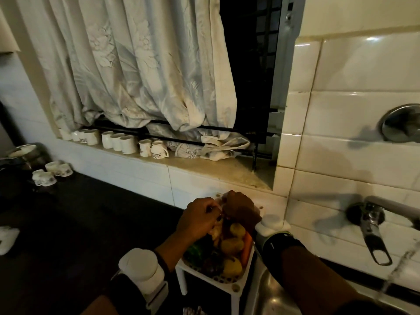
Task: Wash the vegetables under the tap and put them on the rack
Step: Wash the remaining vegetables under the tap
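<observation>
A white perforated plastic rack (227, 279) stands on the counter beside the sink (272, 292). It holds yellow potatoes (231, 244), an orange carrot (247, 246), a green vegetable (195, 251) and some dark ones. My left hand (200, 217) and my right hand (241, 210) meet over the rack's far end, fingers curled. Together they pinch something small and pale (217, 206); I cannot tell what it is. To the right, the wall tap (372, 226) is running and water (400, 264) streams down into the sink.
White cups (118, 142) line the window sill under a pale curtain (136, 64). More cups (52, 171) and a steel pot (22, 153) sit at the far left of the dark counter (91, 223). A round metal valve (402, 123) is on the tiled wall.
</observation>
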